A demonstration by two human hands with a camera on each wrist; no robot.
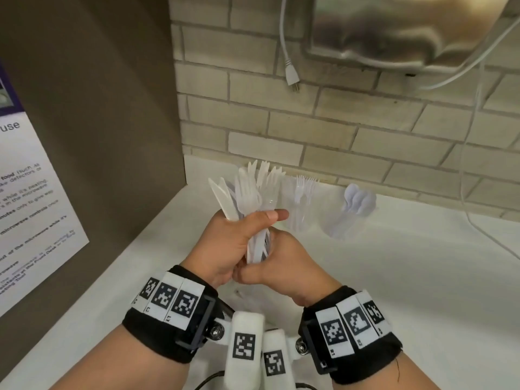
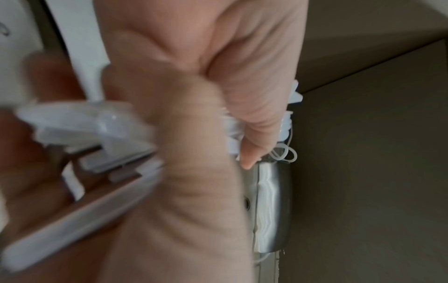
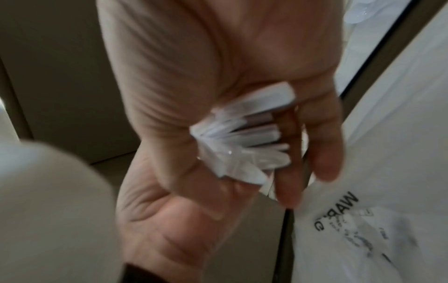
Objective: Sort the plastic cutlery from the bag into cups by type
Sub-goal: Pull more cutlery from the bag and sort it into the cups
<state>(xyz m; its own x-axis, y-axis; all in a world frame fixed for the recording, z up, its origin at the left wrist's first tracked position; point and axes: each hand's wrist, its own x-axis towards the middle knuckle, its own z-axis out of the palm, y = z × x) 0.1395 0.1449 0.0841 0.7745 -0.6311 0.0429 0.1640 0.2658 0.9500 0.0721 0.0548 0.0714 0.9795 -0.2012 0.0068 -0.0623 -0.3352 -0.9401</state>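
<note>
My left hand grips an upright bundle of white plastic cutlery, knives and forks fanned out at the top. Just below it, my right hand has its fairly straight fingers against the handle ends that stick out of the left fist. Two clear cups stand at the back of the white counter: one holding forks, and one to its right holding spoons. A clear plastic bag with black warning print lies below my right hand.
A brown side panel with a paper notice closes the left. Behind the cups is a brick wall with a steel dispenser and a hanging white plug. The white counter extends to the right.
</note>
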